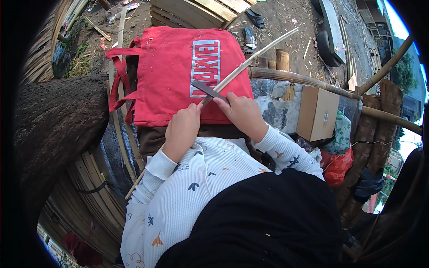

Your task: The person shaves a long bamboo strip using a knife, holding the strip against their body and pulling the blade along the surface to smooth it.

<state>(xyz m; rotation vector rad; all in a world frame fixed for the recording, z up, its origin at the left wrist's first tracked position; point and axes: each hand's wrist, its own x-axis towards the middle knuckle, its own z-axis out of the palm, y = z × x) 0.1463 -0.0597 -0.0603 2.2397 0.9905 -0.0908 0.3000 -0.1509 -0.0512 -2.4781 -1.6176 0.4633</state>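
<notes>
Both hands mid-shave: left hand (pixel 182 129) grasps knife (pixel 208 90), right hand (pixel 243 114) grips bamboo strip (pixel 254 57) over red bag (pixel 172 76); far length unshaved.

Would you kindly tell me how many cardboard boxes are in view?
1. The cardboard box sits to the person's right, beside the bamboo pole and above the red plastic bag. Others may be hidden in the clutter.

Cardboard box (pixel 317 113), plain brown, boxy, w/ small white label (pixel 325 117) on its side. Red cloth bag (pixel 178 73) lies well left of box, flat, w/ grey-and-white rectangular print (pixel 206 67). Red plastic bag (pixel 337 164) crumpled just below box.
</notes>
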